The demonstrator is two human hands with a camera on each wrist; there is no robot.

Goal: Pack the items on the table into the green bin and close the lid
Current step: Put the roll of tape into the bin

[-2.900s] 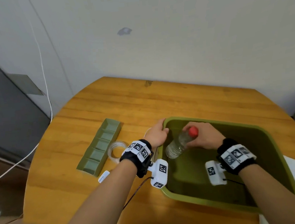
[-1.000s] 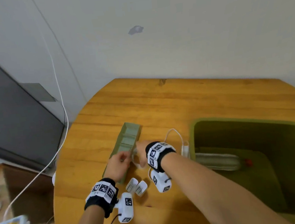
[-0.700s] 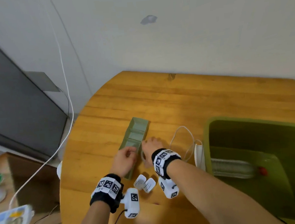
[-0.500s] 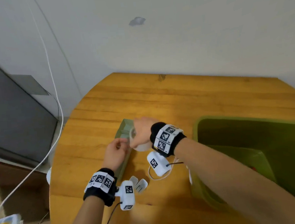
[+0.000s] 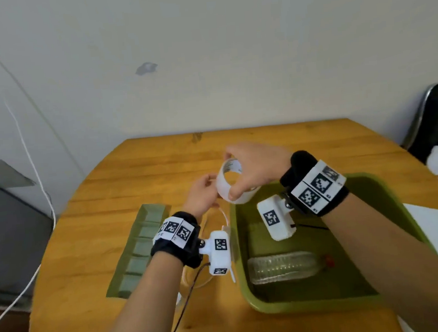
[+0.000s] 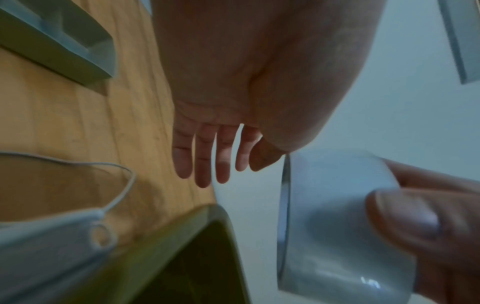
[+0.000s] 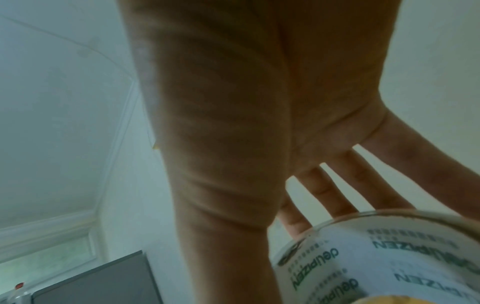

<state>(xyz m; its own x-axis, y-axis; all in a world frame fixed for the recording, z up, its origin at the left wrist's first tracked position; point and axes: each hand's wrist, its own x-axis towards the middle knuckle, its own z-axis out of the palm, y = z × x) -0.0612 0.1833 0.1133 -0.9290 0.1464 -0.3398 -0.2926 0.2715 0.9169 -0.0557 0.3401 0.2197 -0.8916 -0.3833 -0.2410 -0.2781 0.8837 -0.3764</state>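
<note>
where the head view blurs, right wrist shows tape roll (image 7: 389, 265) lettering.

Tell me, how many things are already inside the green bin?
1. A clear plastic bottle with a red cap lies on its side on the floor of the green bin. The right arm covers part of the bin, so something more could be hidden there.

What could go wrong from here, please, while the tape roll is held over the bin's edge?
1. The right hand grips the tape by fingertips only, above the bin rim; a slip might drop it on the table, not inside.
2. Dropped in, it could hit the bottle lying inside.
3. The mask lies against the bin's outer wall, its loop near the left hand, which may snag it.
</note>
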